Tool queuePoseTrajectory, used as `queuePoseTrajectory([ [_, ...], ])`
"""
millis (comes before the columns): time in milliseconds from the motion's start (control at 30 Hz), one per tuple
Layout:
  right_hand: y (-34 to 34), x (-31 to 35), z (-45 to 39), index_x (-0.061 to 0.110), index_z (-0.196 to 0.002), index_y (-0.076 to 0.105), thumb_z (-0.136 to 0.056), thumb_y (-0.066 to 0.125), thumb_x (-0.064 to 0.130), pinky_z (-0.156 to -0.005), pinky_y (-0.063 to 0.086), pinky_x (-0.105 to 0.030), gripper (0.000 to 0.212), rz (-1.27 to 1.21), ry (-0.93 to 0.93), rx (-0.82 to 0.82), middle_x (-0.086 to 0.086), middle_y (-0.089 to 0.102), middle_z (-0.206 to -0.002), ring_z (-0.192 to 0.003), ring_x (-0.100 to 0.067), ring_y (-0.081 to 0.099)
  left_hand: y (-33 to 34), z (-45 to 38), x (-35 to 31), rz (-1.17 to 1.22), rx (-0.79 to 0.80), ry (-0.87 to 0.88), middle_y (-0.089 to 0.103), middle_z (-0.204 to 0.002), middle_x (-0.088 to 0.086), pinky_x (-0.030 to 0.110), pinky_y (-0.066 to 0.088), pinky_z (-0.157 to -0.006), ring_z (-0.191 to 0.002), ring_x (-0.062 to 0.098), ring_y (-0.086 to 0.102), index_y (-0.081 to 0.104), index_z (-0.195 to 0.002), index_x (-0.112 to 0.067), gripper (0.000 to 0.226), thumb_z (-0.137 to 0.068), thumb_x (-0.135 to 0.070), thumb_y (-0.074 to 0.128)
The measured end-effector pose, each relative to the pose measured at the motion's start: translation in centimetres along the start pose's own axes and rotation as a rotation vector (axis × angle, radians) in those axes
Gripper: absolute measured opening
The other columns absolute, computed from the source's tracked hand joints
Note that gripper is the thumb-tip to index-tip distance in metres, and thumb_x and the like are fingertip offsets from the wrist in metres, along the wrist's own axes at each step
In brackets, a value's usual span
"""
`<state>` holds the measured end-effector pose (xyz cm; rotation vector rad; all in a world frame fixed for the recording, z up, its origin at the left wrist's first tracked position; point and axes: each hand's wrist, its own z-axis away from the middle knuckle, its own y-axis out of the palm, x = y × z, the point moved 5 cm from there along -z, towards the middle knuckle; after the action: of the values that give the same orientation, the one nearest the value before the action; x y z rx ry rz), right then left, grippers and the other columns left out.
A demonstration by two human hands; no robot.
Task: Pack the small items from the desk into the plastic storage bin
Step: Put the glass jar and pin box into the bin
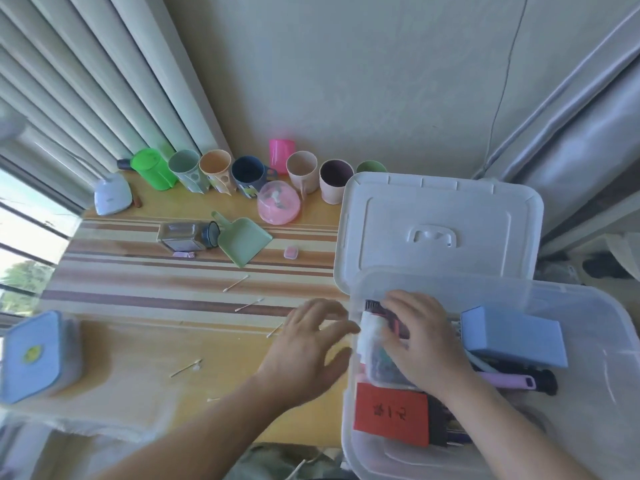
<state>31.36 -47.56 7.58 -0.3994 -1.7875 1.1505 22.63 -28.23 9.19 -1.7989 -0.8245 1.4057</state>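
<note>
The clear plastic storage bin (pixel 588 427) stands at the desk's right end, its white lid (pixel 440 220) propped behind it. Inside lie a light blue box (pixel 512 336), a red card (pixel 391 414), a lilac handle (pixel 502 379) and dark items. My right hand (pixel 422 337) is inside the bin, pressed on a small clear packet (pixel 374 351) of coloured bits against the left wall. My left hand (pixel 308 351) hovers over the desk just outside that wall, fingers spread, holding nothing. Several cotton swabs (pixel 235 283) are scattered over the desk.
A row of coloured cups (pixel 214 169) lines the back edge, with a pink dome (pixel 278 206) before them. A green dustpan (pixel 242 242), a glass jar (pixel 183 235) on its side and a small pink case (pixel 291 252) lie mid-desk. A blue-lidded box (pixel 31 355) sits left.
</note>
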Motion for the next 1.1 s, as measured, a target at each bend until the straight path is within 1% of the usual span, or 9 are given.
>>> queuePoseTrajectory([
  [100, 0.0, 5.4, -3.0, 0.011, -0.113, 0.074, -0.089, 0.057, 0.024, -0.102, 0.043, -0.028, 0.031, -0.001, -0.112, -0.125, 0.002, 0.066, -0.117, -0.111, -0.021, 0.055, -3.1, 0.4, 7.7, 0.013, -0.036, -0.184, 0.056, -0.125, -0.003, 0.045, 0.046, -0.098, -0.117, 0.023, 0.054, 0.067, -0.120, -0.030, 0.034, -0.087, -0.033, 0.071],
  [200, 3.6, 11.0, -8.1, 0.008, -0.113, 0.073, -0.088, 0.063, 0.016, -0.096, 0.049, -0.038, 0.029, -0.001, -0.176, -0.091, -0.003, 0.066, -0.116, -0.109, -0.029, 0.057, -5.7, 0.8, 16.2, -0.068, 0.005, -0.375, 0.055, -0.127, -0.002, 0.048, 0.046, -0.100, -0.120, 0.028, 0.052, 0.069, -0.116, -0.032, 0.031, -0.084, -0.029, 0.073],
  [367, 15.8, 16.5, -16.9, 0.016, -0.135, 0.061, -0.095, 0.059, 0.023, -0.110, 0.044, -0.047, 0.041, 0.054, -0.053, 0.381, -0.003, 0.054, -0.139, -0.134, -0.028, 0.043, -10.2, 1.1, 30.4, -0.220, 0.106, -0.639, 0.046, -0.139, 0.003, 0.052, 0.045, -0.104, -0.127, 0.035, 0.043, 0.062, -0.128, -0.035, 0.047, -0.083, -0.027, 0.072],
  [433, 20.3, 17.5, -20.1, 0.020, -0.134, 0.057, -0.095, 0.060, 0.028, -0.103, 0.047, -0.047, 0.039, 0.129, -0.013, 0.532, -0.002, 0.049, -0.137, -0.129, -0.028, 0.043, -11.6, 0.8, 35.3, -0.284, 0.144, -0.694, 0.034, -0.148, 0.005, 0.052, 0.041, -0.109, -0.132, 0.038, 0.038, 0.048, -0.139, -0.038, 0.063, -0.081, -0.027, 0.070],
  [567, 26.5, 17.8, -23.1, 0.022, -0.118, 0.056, -0.093, 0.067, 0.028, -0.085, 0.052, -0.046, 0.029, 0.285, 0.015, 0.653, -0.002, 0.048, -0.114, -0.110, -0.029, 0.051, -12.3, -1.0, 42.3, -0.342, 0.207, -0.709, 0.019, -0.161, 0.004, 0.056, 0.042, -0.108, -0.143, 0.038, 0.028, 0.026, -0.151, -0.041, 0.089, -0.080, -0.025, 0.077],
  [667, 29.6, 16.2, -21.5, 0.022, -0.122, 0.056, -0.094, 0.063, 0.020, -0.084, 0.052, -0.045, 0.030, 0.314, 0.052, 0.742, -0.002, 0.047, -0.126, -0.120, -0.030, 0.045, -10.9, -1.9, 45.2, -0.377, 0.309, -0.646, 0.028, -0.156, 0.004, 0.052, 0.040, -0.110, -0.140, 0.035, 0.033, 0.015, -0.158, -0.036, 0.100, -0.081, -0.033, 0.078],
  [800, 31.4, 15.3, -19.4, 0.026, -0.132, 0.050, -0.093, 0.064, 0.035, -0.092, 0.052, -0.048, 0.042, 0.317, 0.015, 0.772, -0.002, 0.037, -0.139, -0.126, -0.033, 0.036, -9.9, -1.6, 46.1, -0.328, 0.264, -0.660, 0.044, -0.127, 0.006, 0.049, 0.049, -0.092, -0.112, 0.036, 0.051, 0.039, -0.142, -0.035, 0.071, -0.082, -0.042, 0.077],
  [900, 31.4, 14.9, -19.4, 0.029, -0.133, 0.050, -0.085, 0.073, 0.043, -0.094, 0.049, -0.047, 0.055, 0.316, -0.020, 0.783, -0.001, 0.036, -0.138, -0.123, -0.031, 0.035, -10.5, -0.6, 45.3, -0.277, 0.194, -0.645, 0.045, -0.119, 0.003, 0.047, 0.051, -0.087, -0.103, 0.032, 0.051, 0.047, -0.129, -0.038, 0.064, -0.077, -0.048, 0.083],
  [1100, 30.5, 13.2, -17.8, 0.020, -0.119, 0.063, -0.094, 0.059, 0.020, -0.100, 0.038, -0.045, 0.025, 0.479, -0.085, 0.729, -0.001, 0.047, -0.134, -0.128, -0.031, 0.040, -12.0, 2.3, 41.2, -0.201, 0.064, -0.592, 0.041, -0.105, -0.007, 0.033, 0.044, -0.068, -0.093, 0.019, 0.046, 0.051, -0.124, -0.045, 0.063, -0.069, -0.047, 0.081],
])
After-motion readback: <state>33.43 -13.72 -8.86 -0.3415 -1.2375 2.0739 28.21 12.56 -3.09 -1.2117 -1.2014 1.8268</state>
